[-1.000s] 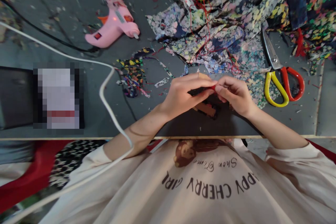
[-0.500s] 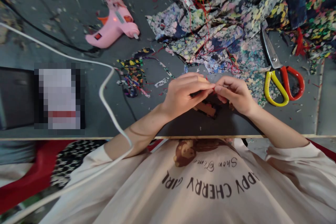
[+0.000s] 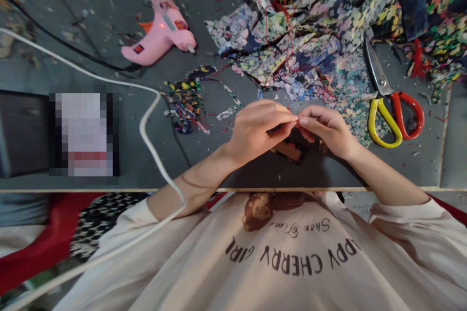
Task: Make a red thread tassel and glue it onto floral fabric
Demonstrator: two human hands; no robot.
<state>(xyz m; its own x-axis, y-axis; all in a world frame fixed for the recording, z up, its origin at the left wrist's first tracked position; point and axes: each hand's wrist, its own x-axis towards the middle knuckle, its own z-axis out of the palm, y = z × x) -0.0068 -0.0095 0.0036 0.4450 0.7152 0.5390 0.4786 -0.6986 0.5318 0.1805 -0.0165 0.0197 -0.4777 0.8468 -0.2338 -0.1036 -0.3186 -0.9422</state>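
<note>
Small red bit [image 3: 298, 122] is pinched between both hands' fingertips, just above the table [image 3: 270, 177], near its front edge. Too small to tell what it is, mostly covered by fingers.

Left hand [image 3: 257, 129]: thumb and fingertips closed on the red bit, back of hand up. Right hand [image 3: 326, 129]: thumb and finger closed on it from the other side, remaining fingers curled. Tips practically meet.

Under the hands, a flat brown piece with dark edges [image 3: 290, 150] lies on the table, partly hidden by the left hand. Right of the right hand: scissors [image 3: 383, 87], blades pointing away from the person, one yellow handle, one red. Beyond the hands: heap of flowered cloth [image 3: 299, 48], red thread strewn over it. Further left, pink glue gun [image 3: 162, 31], on its side, small light lit. White cable [image 3: 146, 126] crosses the left forearm.
</note>
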